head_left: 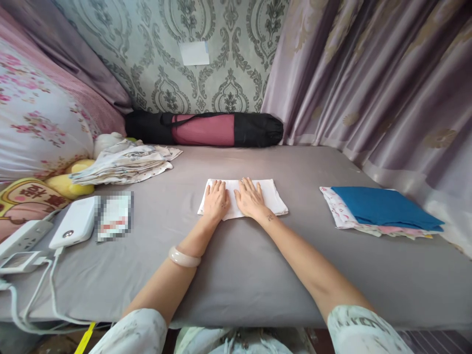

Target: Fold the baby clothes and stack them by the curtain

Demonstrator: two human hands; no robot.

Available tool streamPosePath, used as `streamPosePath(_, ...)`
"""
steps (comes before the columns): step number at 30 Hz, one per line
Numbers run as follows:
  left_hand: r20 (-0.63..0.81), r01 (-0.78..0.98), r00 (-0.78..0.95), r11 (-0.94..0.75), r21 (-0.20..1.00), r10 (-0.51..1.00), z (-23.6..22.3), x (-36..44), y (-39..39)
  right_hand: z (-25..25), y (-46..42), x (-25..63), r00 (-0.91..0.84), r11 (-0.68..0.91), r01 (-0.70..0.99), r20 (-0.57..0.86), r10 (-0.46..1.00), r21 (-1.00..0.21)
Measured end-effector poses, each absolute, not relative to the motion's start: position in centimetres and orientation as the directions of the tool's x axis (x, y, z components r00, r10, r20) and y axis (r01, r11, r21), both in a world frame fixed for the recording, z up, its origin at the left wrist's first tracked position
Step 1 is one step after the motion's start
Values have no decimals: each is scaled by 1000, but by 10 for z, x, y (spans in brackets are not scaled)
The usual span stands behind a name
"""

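A white folded cloth lies flat on the grey sheet in front of me. My left hand rests palm down on its left half, fingers stretched out. Beside it, my right hand is pressed flat near the cloth's middle with its fingers a little apart. Neither hand grips anything. The cloth looks like a rectangle with several layers; what kind of item it is cannot be made out. Parts of it are hidden under both hands.
At right sits a stack of folded fabrics topped by a blue cloth. Crumpled pale cloths are piled at left, behind a white power bank and power strip with cables. A black and pink rolled bag lies along the wall.
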State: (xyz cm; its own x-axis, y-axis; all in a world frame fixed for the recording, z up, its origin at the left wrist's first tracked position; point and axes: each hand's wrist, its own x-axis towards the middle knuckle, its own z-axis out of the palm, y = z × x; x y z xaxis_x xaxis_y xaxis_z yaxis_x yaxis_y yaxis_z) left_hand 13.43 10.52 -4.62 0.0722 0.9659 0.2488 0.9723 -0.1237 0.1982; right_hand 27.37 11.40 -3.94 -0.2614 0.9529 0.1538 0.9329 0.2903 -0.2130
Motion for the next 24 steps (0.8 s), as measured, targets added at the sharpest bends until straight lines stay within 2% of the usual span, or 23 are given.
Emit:
streamPosePath(5, 326, 959, 64, -148, 241, 943, -58, 122, 110, -53, 115, 264, -275, 299, 926, 130, 953, -231)
streamPosePath(13, 297, 948, 26, -118, 296, 955, -57, 117, 111, -55, 116, 266, -271, 288, 931, 102, 957, -224)
streamPosePath(17, 312, 931, 3, -116, 346, 950, -56, 113, 114, -47, 119, 264, -278, 278, 933, 35, 960, -231)
streamPosePath(24, 454, 825, -165, -130, 551, 876, -56, 94, 126, -40, 130, 239, -261, 260, 909, 42, 964, -325)
